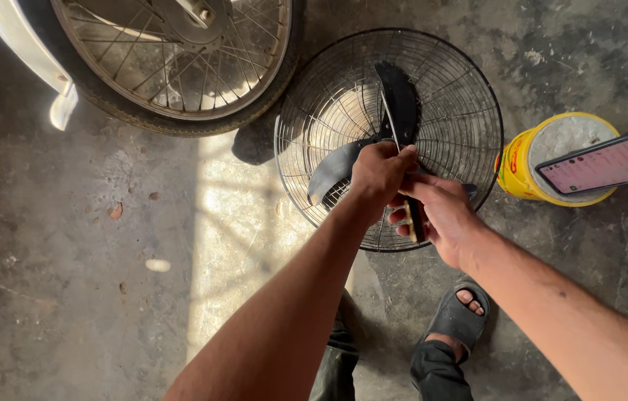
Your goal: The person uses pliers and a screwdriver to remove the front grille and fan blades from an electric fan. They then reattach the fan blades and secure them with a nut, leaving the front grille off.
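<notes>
You are gripping the black fan blade (396, 111) over the wire fan guard (447, 82) — left hand (379, 172) closed on its hub, right hand (440, 212) wrapped around a lower blade — keeping it centred above the guard, wrists steady

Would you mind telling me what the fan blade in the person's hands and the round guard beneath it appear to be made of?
Fan blade: probably moulded plastic, dark with a dull sheen and smooth curved surfaces. Wire guard: thin metal wire, likely plated steel, given the bright glints on its spokes and rings. Both hands, left hand and right hand, grip the blade.
</notes>
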